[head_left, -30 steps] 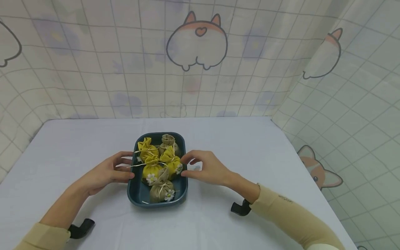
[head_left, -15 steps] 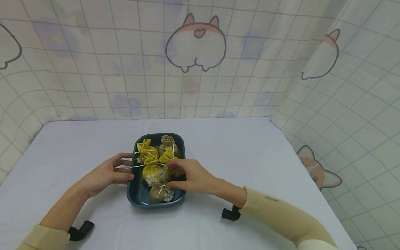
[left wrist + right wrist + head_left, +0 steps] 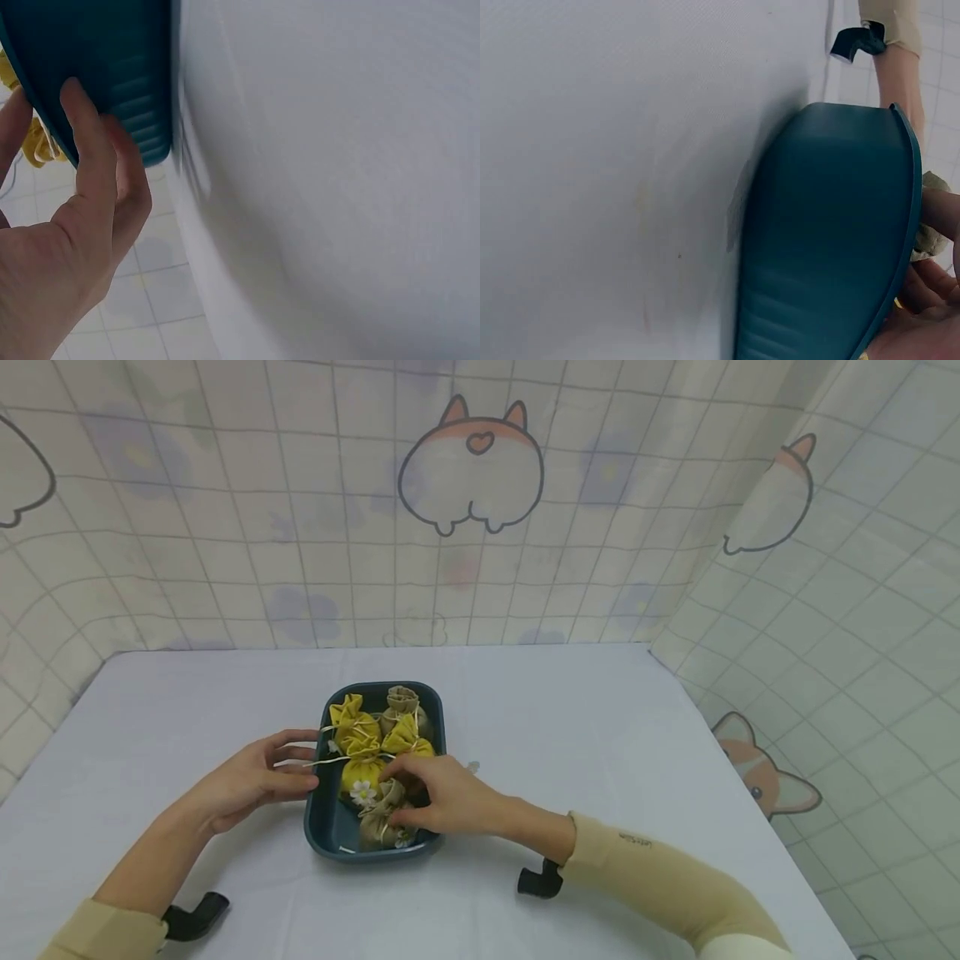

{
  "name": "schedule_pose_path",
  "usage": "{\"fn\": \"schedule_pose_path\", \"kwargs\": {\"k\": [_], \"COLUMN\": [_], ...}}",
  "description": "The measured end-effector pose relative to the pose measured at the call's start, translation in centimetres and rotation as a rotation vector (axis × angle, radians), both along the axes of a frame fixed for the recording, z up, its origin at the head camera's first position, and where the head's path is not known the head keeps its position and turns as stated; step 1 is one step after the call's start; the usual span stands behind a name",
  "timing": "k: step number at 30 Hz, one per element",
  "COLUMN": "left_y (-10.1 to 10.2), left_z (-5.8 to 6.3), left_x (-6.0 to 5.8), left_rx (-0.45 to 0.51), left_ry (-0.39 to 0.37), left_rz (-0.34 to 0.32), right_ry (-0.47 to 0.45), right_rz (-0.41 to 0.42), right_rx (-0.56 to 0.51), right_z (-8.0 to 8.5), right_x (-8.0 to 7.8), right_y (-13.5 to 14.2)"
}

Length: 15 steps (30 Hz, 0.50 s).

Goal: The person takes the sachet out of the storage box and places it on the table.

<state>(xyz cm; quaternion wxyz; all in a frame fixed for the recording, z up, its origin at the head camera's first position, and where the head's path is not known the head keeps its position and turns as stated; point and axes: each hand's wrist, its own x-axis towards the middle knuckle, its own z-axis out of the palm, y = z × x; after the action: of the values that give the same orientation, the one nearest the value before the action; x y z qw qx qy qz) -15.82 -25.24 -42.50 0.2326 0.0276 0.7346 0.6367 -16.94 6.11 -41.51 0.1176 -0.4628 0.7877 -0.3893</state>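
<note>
One tan bag (image 3: pixel 377 832) is likely being picked: right hand (image 3: pixel 444 795) pinches it, loose left hand (image 3: pixel 247 782) touches tray (image 3: pixel 321 831); lift gently.

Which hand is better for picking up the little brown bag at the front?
Probably the right hand: its thumb and fingers are right at that brown bag. The left hand is at the outside of the tray, farther from the bag.

Tray (image 3: pixel 321 822) on table (image 3: pixel 570 735), five pouches (image 3: pixel 363 770) inside. Left hand (image 3: pixel 258 779) against tray's left side; right hand (image 3: pixel 450 795) over right rim, around front pouch (image 3: pixel 375 832).
</note>
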Motion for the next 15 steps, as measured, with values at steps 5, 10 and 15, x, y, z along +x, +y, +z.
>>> {"fn": "schedule_pose_path", "kwargs": {"k": [5, 10, 15], "left_y": [0.08, 0.19, 0.16], "left_z": [0.06, 0.06, 0.1], "left_x": [-0.15, -0.16, -0.2], "left_rx": [0.014, 0.016, 0.021], "left_ry": [-0.011, -0.017, -0.01], "left_rz": [0.009, 0.013, 0.018], "right_ry": [-0.063, -0.15, -0.088], "right_rz": [-0.006, -0.014, 0.032], "right_rx": [0.017, 0.027, 0.028], "right_z": [-0.04, 0.02, 0.0], "right_x": [0.08, -0.14, -0.42], "right_y": [-0.17, 0.05, 0.0]}}
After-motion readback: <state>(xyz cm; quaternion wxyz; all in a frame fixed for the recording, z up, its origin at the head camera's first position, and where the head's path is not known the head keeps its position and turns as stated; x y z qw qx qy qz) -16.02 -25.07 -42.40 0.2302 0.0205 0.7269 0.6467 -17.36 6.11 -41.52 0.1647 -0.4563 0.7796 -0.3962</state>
